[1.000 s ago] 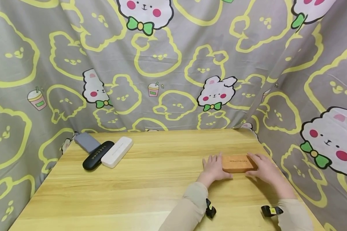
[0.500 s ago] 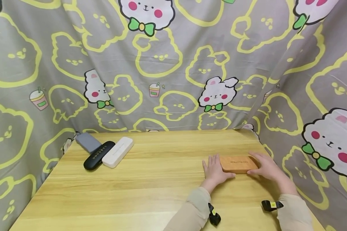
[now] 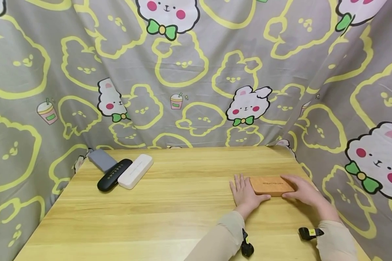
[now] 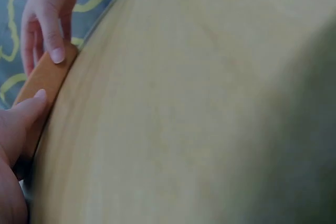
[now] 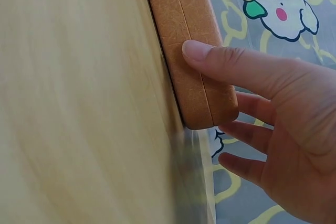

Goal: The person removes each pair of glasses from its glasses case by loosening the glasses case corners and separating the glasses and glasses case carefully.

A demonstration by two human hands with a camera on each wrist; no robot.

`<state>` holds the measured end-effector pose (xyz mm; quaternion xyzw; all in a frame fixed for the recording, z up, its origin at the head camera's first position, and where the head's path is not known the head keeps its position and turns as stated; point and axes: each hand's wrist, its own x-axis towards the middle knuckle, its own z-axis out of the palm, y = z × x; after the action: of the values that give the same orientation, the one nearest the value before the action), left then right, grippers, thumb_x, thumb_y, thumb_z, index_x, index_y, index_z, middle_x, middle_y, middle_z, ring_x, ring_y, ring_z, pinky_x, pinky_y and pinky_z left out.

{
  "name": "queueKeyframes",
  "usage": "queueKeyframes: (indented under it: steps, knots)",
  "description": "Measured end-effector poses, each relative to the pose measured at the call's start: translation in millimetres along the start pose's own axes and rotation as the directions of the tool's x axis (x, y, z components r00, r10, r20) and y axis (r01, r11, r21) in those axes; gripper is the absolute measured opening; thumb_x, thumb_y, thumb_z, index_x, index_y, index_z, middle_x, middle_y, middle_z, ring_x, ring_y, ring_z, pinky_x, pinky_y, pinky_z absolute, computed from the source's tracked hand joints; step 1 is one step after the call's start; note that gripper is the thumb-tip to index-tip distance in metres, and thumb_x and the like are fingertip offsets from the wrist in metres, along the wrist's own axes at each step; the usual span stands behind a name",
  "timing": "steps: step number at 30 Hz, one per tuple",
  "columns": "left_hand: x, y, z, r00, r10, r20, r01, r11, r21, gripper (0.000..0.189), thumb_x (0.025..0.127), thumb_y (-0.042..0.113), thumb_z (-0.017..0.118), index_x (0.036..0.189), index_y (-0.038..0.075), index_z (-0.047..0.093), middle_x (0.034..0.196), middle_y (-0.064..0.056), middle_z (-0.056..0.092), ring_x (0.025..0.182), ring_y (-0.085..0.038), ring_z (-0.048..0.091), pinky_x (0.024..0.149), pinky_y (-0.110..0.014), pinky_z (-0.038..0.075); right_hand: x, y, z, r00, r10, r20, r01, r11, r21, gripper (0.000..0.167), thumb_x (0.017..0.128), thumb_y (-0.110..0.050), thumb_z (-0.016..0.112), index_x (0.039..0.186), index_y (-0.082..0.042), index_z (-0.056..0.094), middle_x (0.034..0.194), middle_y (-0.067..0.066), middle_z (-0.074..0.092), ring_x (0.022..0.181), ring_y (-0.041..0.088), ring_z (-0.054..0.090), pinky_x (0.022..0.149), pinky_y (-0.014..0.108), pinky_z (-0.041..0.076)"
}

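A tan-brown glasses case (image 3: 271,185) with small dark lettering lies on the right part of the table, its long side facing me. My left hand (image 3: 246,194) is at its left end, fingers straight and spread on the tabletop, its thumb (image 4: 32,107) against the case's front side. At the other end, my right hand (image 3: 302,192) grips the case, thumb (image 5: 202,51) on the seamed front side and fingers around the end and back, partly hidden. The seam between lid and base runs closed in the right wrist view.
On the far left of the wooden table (image 3: 150,217) lie a white glasses case (image 3: 135,172), a black glasses case (image 3: 114,175) and a grey-blue case (image 3: 102,160), close together. A patterned curtain (image 3: 189,72) hangs along the back and both sides.
The left hand's fingers have spread away from the case's left end, while its thumb has slid right along the front. The case has hardly moved; the head view has shifted slightly.
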<state>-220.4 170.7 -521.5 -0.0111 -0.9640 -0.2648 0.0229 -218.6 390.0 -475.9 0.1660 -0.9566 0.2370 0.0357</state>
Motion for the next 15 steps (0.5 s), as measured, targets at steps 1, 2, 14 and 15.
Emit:
queueKeyframes:
  steps: [1, 2, 14, 15]
  knots:
    - [-0.5, 0.4, 0.5, 1.0, -0.001, -0.006, 0.001, 1.0, 0.005, 0.102, 0.06, 0.081, 0.069, 0.139, 0.022, 0.045, 0.16, -0.002, 0.03, 0.153, -0.023, 0.012, 0.124, -0.049, 0.01, -0.2, 0.6, -0.1, 1.0, 0.003, 0.001, -0.003, 1.0, 0.002, 0.077, 0.073, -0.028, 0.084, 0.135, 0.003, 0.052, 0.133, 0.033, 0.053, 0.121, 0.052, 0.048, 0.097, 0.063, 0.038]
    - [-0.6, 0.6, 1.3, 1.0, -0.002, -0.011, 0.002, 1.0, 0.013, 0.101, 0.06, 0.082, 0.069, 0.138, 0.022, 0.045, 0.16, -0.002, 0.03, 0.153, -0.023, 0.012, 0.124, -0.049, 0.01, -0.3, 1.2, 0.0, 1.0, 0.005, 0.001, -0.005, 1.0, 0.004, 0.076, 0.073, -0.028, 0.084, 0.135, 0.002, 0.052, 0.133, 0.033, 0.053, 0.122, 0.052, 0.048, 0.097, 0.063, 0.038]
    - [0.0, -1.6, 5.2, 1.0, 0.004, -0.022, -0.003, 1.0, 0.03, 0.099, 0.059, 0.084, 0.065, 0.136, 0.023, 0.047, 0.162, -0.001, 0.027, 0.154, -0.023, 0.01, 0.123, -0.05, 0.008, -2.9, 1.0, 0.2, 0.999, 0.033, 0.007, -0.034, 0.997, 0.071, 0.074, 0.076, -0.028, 0.082, 0.137, 0.001, 0.052, 0.137, 0.034, 0.049, 0.125, 0.054, 0.043, 0.098, 0.066, 0.035]
    - [-0.1, -1.6, 5.4, 1.0, 0.006, -0.027, -0.005, 1.0, 0.03, 0.099, 0.059, 0.084, 0.064, 0.136, 0.023, 0.047, 0.161, -0.002, 0.027, 0.154, -0.023, 0.011, 0.123, -0.05, 0.008, -3.0, 0.9, -0.1, 0.999, 0.035, 0.008, -0.036, 0.997, 0.072, 0.074, 0.076, -0.028, 0.082, 0.137, 0.001, 0.052, 0.137, 0.034, 0.049, 0.125, 0.054, 0.043, 0.098, 0.066, 0.035]
